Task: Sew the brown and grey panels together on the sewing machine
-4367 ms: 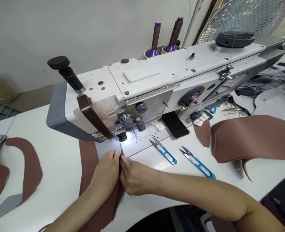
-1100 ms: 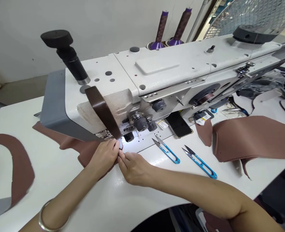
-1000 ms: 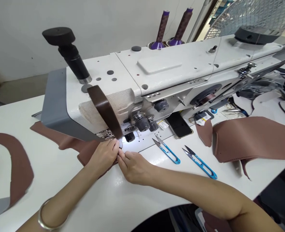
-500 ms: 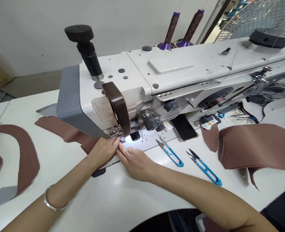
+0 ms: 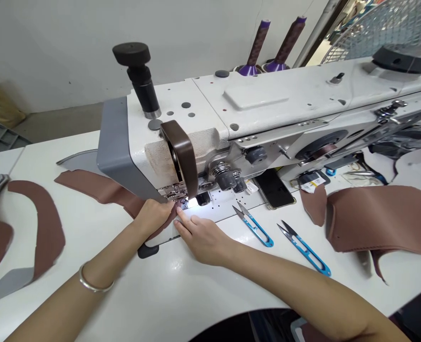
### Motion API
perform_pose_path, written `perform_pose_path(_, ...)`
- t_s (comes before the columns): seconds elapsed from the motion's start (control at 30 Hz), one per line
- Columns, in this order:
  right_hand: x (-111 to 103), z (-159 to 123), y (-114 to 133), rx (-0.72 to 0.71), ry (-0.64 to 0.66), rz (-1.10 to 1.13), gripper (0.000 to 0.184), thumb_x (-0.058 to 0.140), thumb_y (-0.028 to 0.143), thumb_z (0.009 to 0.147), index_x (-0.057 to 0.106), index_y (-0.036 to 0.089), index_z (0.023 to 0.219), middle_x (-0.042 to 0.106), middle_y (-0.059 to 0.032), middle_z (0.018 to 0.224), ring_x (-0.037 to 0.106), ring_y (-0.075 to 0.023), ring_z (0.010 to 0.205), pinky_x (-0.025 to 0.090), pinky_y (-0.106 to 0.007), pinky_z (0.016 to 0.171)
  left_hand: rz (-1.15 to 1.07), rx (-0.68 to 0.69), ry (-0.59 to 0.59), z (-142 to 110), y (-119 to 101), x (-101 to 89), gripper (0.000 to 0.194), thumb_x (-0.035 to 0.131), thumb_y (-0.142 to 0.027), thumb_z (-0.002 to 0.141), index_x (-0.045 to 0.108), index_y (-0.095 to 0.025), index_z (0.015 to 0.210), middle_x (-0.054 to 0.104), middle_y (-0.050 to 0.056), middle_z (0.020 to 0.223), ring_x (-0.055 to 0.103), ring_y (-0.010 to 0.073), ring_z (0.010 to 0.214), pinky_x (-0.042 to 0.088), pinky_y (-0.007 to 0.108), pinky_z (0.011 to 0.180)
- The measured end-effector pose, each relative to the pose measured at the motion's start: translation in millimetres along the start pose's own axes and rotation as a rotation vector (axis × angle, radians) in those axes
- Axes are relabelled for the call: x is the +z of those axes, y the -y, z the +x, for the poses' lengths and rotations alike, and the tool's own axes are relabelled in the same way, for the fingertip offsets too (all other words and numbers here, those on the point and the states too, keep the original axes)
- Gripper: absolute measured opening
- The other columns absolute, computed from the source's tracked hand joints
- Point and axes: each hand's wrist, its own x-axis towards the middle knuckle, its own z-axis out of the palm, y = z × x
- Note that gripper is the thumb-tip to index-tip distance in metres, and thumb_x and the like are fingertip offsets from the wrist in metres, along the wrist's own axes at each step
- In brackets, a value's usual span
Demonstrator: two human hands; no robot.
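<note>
Brown leather-like panel [image 5: 101,188]: on the white table [image 5: 182,289], running from the far left to the lit needle area [image 5: 192,203], partly beneath the left hand.
Left hand [image 5: 155,214], silver bracelet [image 5: 94,285] at wrist: resting on the panel, fingers together; tips hidden, cannot tell whether they pinch.
Right hand [image 5: 205,241]: two digits extended and apart, foremost tip at the panel's edge.
Handling, as judged: light, even pressure from both hands, edge kept straight, fingertips short of the needle area.
Thread snips with blue handles [image 5: 249,219], two: side by side, right of the hands.
Folded brown leather-like piece [image 5: 381,218]: right.
Black smartphone [image 5: 274,189]: beyond the snips, screen dark.
White label with yellow mark [image 5: 313,183]: right of the smartphone, print too small to read.
White sewing machine [image 5: 253,111]: across the scene; no brand legible.
Brown thread spools on purple bases [image 5: 258,45], two: far side, no readable marking.
</note>
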Motion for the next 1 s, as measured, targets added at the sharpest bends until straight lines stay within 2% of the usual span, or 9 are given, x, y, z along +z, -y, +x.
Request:
perform_pose_path(0.23, 1, 1, 0, 0.007, 0.016, -0.013, 0.045, 0.042, 0.012, 0.087, 0.044, 0.002, 0.13, 0.035, -0.0292, 0.145, 0.054, -0.0223, 0.083, 0.051, -0.035, 0.065, 0.035, -0.002, 0.035, 1, 3, 3.7, 0.024, 0.037, -0.022, 0.091, 0.06, -0.019, 0.084, 0.06, 0.004, 0.06, 0.061, 0.021, 0.061, 0.048, 0.031, 0.067)
perform_pose_path(0.4, 0, 0, 1, 0.007, -0.004, -0.007, 0.044, 0.042, 0.012, 0.086, 0.045, 0.002, 0.129, 0.035, -0.0297, 0.145, 0.054, -0.0229, 0.082, 0.051, -0.037, 0.065, 0.049, 0.005, 0.032, 0, 1, 3.0, 0.025, 0.038, -0.023, 0.091, 0.061, -0.018, 0.084, 0.064, 0.007, 0.066, 0.062, 0.0229, 0.063, 0.048, 0.034, 0.069)
perform_pose_path(0.53, 2, 0, 1, 0.017, -0.003, 0.002, 0.043, 0.043, 0.012, 0.087, 0.046, 0.002, 0.129, 0.035, -0.0294, 0.144, 0.055, -0.0225, 0.082, 0.05, -0.037, 0.065, 0.064, 0.018, 0.021, 1, -2, 0.2, 0.022, 0.041, -0.021, 0.09, 0.062, -0.018, 0.087, 0.063, 0.006, 0.063, 0.063, 0.0231, 0.066, 0.048, 0.035, 0.073)
perform_pose_path(0.7, 3, 0, 2, 0.009, -0.008, 0.003, 0.047, 0.048, 0.01, 0.084, 0.045, 0.0, 0.13, 0.036, -0.0319, 0.143, 0.055, -0.0229, 0.084, 0.05, -0.036, 0.066, 0.088, 0.044, -0.018, 5, -6, -4.1, 0.025, 0.04, -0.016, 0.09, 0.064, -0.015, 0.094, 0.069, 0.011, 0.078, 0.065, 0.024, 0.071, 0.05, 0.038, 0.075)
perform_pose_path(0.83, 2, 0, 2, -0.001, -0.005, -0.005, 0.048, 0.049, 0.009, 0.083, 0.046, 0.0, 0.13, 0.039, -0.0298, 0.142, 0.054, -0.0215, 0.081, 0.049, -0.035, 0.064, 0.095, 0.051, -0.064, 4, -9, -4.8, 0.028, 0.037, -0.018, 0.093, 0.065, -0.015, 0.091, 0.069, 0.013, 0.084, 0.065, 0.0249, 0.076, 0.05, 0.039, 0.074)
perform_pose_path(1.0, 4, -2, 1, -0.029, -0.004, -0.043, 0.052, 0.044, 0.005, 0.08, 0.047, 0.0, 0.132, 0.04, -0.0272, 0.143, 0.055, -0.0235, 0.081, 0.051, -0.036, 0.062, 0.102, 0.046, -0.089, 3, -18, -7.3, 0.03, 0.037, -0.024, 0.094, 0.064, -0.017, 0.081, 0.067, 0.01, 0.08, 0.064, 0.0244, 0.081, 0.049, 0.039, 0.076)
